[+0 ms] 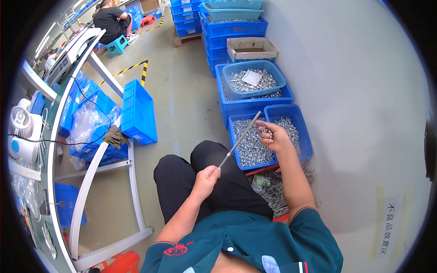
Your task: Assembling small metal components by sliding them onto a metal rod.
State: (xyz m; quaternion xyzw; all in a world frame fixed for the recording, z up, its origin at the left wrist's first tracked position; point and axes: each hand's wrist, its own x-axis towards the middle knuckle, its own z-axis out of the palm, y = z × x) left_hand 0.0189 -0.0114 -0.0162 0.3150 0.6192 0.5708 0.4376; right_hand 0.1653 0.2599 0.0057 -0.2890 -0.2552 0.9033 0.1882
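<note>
Rod point(239, 139): one, held in left hand point(205, 178) grip; right hand point(273, 136) grip pinching small metal parts point(268, 133) over two blue bins point(268, 136).

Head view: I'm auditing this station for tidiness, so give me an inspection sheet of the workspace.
Surface: grey floor; the person sits with no bench in front, a white-framed table to the left.
Job's things: thin metal rod held at its lower end by the left hand; right hand holds small metal parts at the rod's tip, over blue bins of small metal parts.
Clutter: loose rods on the floor by the right arm; clear plastic bags; a glove on the table frame.
Fingers: both hands closed on their items.
Cables: black cord running from the white fan.
Surroundings: stacked blue crates, a seated person, a white wall.
</note>
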